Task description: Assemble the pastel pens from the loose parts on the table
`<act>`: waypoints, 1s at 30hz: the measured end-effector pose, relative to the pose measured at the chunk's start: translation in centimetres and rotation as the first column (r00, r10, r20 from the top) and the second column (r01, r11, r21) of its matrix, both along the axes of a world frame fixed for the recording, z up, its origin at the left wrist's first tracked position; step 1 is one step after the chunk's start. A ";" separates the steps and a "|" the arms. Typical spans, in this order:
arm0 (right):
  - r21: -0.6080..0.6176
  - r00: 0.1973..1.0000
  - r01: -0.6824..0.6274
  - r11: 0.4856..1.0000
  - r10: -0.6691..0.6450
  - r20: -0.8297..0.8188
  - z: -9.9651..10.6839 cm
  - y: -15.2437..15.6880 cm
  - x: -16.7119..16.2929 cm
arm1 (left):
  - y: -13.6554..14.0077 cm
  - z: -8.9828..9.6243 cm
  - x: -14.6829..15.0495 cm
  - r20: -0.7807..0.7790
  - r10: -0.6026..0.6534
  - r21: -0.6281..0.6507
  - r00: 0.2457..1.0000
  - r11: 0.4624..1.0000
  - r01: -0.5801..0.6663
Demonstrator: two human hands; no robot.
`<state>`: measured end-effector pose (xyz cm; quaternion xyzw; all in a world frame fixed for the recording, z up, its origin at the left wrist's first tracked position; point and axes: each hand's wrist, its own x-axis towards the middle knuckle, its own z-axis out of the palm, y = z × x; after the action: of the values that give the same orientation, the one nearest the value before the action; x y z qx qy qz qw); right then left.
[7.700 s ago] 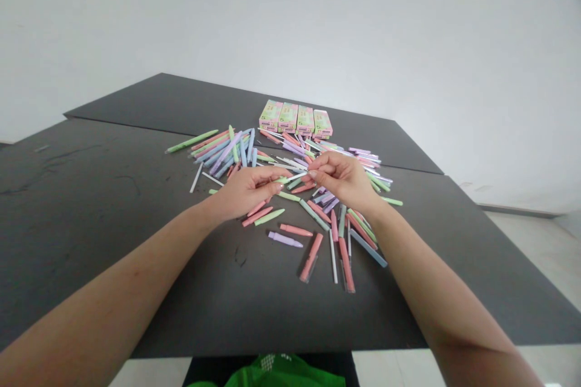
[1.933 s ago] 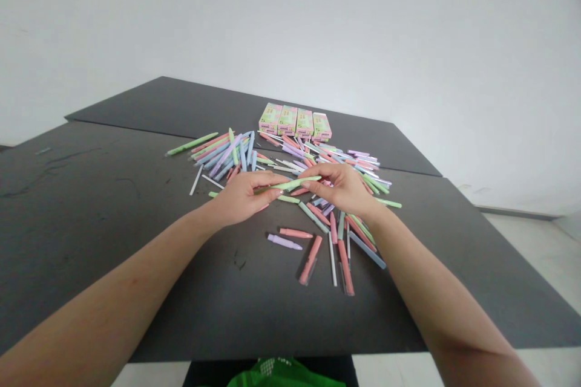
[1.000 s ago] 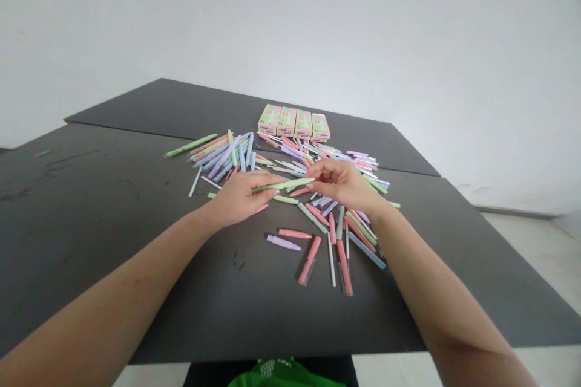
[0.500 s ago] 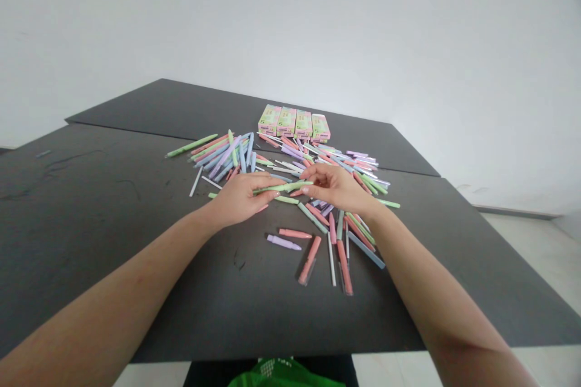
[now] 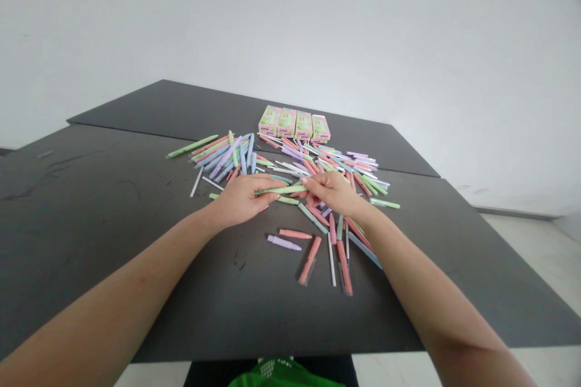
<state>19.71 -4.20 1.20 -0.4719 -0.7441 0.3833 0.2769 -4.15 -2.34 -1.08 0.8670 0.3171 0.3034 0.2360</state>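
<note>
Between my two hands a light green pen (image 5: 288, 189) is held roughly level, just above the table. My left hand (image 5: 245, 198) grips its left end between thumb and fingers. Thumb and fingers of my right hand (image 5: 330, 191) are closed on its right end, which they cover. Below it, another green pen part (image 5: 287, 200) lies on the table. Loose pink, purple and blue-green pen pieces lie close under my right hand, among them a grey-green barrel (image 5: 313, 218) and a pink piece (image 5: 333, 228).
Several small green-and-pink boxes (image 5: 285, 123) stand in a row at the back. A heap of pens (image 5: 227, 154) lies left of centre, more pieces and white refills to the right. Nearer me are a purple piece (image 5: 284, 243) and a pink barrel (image 5: 310, 261) on the dark table (image 5: 190, 308).
My right hand has shifted slightly left, and its fingers have closed round the green pen's right end. The left hand has stayed nearly in place.
</note>
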 end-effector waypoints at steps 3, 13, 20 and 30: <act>0.073 0.995 -0.057 0.996 0.062 -0.075 0.3 -0.1 0.2 | 0.1 -0.1 0.0 0.000 0.002 -0.021 1.000 1.000 -0.002; 0.086 1.000 -0.013 0.996 0.012 0.015 -0.4 0.0 0.1 | -0.2 0.0 0.1 -0.012 0.046 0.051 0.999 0.998 -0.045; 0.047 0.997 0.014 0.999 -0.018 0.081 -0.1 -0.1 -0.3 | -0.3 0.1 0.1 -0.035 0.056 0.082 0.998 0.995 -0.053; 0.164 1.000 0.005 0.986 -0.007 0.015 -0.8 0.2 0.0 | 0.2 -0.1 0.0 -0.019 0.047 -0.011 0.999 0.999 -0.047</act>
<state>19.76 -4.05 0.43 -0.4526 -0.7738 0.3162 0.3104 -4.11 -2.14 -1.16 0.8606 0.3414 0.2990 0.2310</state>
